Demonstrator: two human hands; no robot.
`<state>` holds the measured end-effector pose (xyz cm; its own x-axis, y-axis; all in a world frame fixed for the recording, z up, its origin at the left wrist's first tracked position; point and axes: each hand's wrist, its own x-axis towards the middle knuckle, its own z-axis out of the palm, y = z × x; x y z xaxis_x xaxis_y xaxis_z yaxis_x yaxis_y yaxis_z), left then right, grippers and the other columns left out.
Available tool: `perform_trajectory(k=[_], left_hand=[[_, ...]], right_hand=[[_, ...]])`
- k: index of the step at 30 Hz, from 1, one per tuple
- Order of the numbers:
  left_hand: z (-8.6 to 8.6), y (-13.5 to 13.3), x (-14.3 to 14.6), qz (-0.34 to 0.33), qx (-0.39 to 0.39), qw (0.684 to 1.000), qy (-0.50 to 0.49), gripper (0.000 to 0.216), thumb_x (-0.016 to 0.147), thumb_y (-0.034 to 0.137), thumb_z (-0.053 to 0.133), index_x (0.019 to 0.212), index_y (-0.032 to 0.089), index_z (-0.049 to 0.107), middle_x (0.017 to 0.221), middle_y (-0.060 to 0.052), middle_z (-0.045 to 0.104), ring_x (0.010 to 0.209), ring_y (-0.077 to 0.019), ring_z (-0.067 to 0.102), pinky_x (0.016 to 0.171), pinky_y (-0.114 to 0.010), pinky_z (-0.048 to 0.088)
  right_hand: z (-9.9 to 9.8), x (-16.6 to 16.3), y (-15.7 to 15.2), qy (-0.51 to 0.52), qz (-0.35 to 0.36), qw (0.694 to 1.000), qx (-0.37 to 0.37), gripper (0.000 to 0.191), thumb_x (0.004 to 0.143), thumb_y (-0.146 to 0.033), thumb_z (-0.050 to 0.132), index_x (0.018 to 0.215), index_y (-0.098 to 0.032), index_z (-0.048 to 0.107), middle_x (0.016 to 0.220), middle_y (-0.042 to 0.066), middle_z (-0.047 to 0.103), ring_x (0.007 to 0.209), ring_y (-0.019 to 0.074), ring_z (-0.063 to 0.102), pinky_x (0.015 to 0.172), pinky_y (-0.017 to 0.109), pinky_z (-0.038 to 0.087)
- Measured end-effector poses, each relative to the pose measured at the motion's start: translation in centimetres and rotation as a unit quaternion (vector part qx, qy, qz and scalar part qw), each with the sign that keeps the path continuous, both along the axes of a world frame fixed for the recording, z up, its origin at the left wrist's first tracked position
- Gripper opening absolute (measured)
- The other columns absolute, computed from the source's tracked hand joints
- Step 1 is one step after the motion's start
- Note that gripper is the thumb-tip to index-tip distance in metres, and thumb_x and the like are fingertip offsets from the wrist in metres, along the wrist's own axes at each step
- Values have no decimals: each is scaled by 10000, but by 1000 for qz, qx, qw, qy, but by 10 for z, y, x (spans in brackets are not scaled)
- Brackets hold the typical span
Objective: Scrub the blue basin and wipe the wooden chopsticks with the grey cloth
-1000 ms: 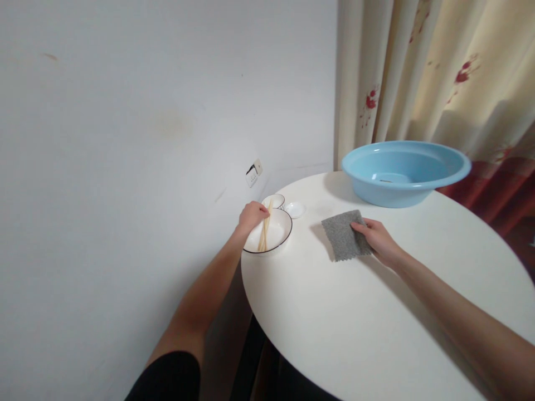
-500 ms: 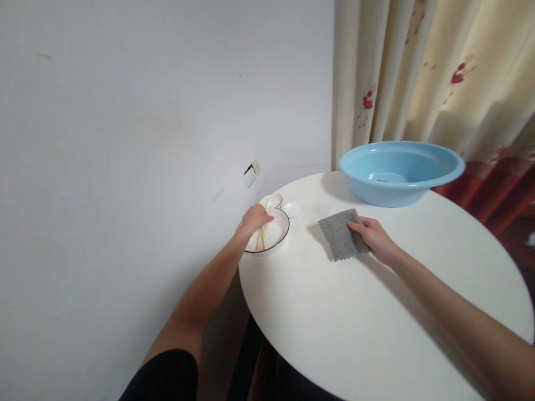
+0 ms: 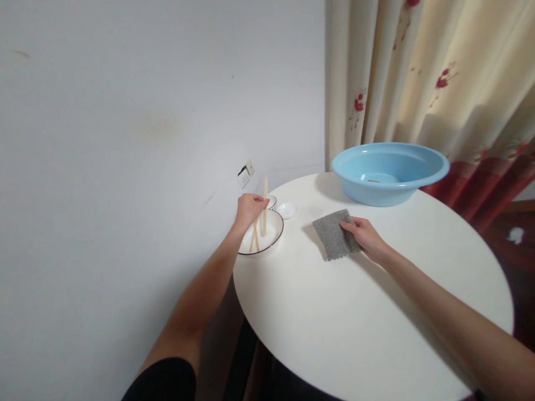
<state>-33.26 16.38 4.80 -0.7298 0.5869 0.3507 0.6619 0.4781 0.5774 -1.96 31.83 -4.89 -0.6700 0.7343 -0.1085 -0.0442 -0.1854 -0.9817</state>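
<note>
My left hand [image 3: 251, 210] pinches a pair of chopsticks [image 3: 264, 220], held nearly upright over a white bowl with a dark rim [image 3: 273, 236]. Two more chopsticks [image 3: 254, 238] lean in that bowl below my fingers. Behind the hand a smaller bowl [image 3: 272, 202] is partly hidden, and a small white dish [image 3: 287, 210] sits beside it. My right hand [image 3: 366, 238] grips a grey cloth [image 3: 335, 234] with a zigzag edge, thumb on top, just above the tabletop.
A round white table [image 3: 355, 323] carries everything. Toward its back stands a light blue basin [image 3: 390, 186] with something small inside. A wall with a socket [image 3: 243, 178] runs close along the left; a patterned curtain [image 3: 418, 94] hangs behind.
My left hand has lifted a pair of chopsticks more upright, while two others stay in the bowl. My right hand keeps the cloth in much the same place. The view has shifted slightly right.
</note>
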Motion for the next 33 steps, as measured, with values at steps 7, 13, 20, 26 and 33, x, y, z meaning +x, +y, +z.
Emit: perform_trajectory(k=[7, 13, 20, 26, 33], left_hand=[[28, 1, 47, -60, 134, 989, -19, 270, 759, 387, 783, 807, 121, 805, 715, -60, 754, 663, -171, 658, 620, -261, 440], [39, 12, 99, -136, 168, 974, -68, 301, 734, 413, 811, 781, 116, 797, 674, -37, 714, 607, -133, 584, 567, -242, 404], [-10, 48, 144, -223, 90, 963, -122, 260, 742, 383, 810, 761, 125, 790, 658, -42, 720, 577, -127, 577, 559, -241, 398], [-46, 71, 174, -271, 14, 956, -114, 199, 786, 312, 764, 705, 131, 781, 612, -32, 693, 562, -127, 557, 546, -243, 360], [-58, 76, 181, -268, -14, 958, -100, 173, 791, 270, 758, 681, 136, 765, 576, -7, 646, 552, -113, 510, 554, -242, 342]], right_hand=[[-1, 0, 3, 0, -13, 1000, 15, 417, 628, -543, 800, 822, -180, 729, 801, 57, 750, 749, 241, 661, 664, 319, 462], [-7, -1, 10, 8, -50, 998, 29, 430, 634, -564, 782, 834, -186, 732, 803, 55, 742, 797, 260, 672, 681, 325, 471], [-10, -3, 21, 52, -115, 991, 43, 440, 654, -576, 755, 845, -180, 732, 813, 49, 740, 827, 253, 658, 720, 332, 482], [-10, -2, 25, 101, -123, 986, 44, 444, 656, -575, 796, 842, -174, 747, 820, 42, 747, 786, 226, 641, 744, 341, 499], [-8, -3, 19, 143, -85, 986, 4, 527, 656, -666, 820, 884, -197, 741, 849, 46, 760, 771, 231, 665, 725, 351, 535]])
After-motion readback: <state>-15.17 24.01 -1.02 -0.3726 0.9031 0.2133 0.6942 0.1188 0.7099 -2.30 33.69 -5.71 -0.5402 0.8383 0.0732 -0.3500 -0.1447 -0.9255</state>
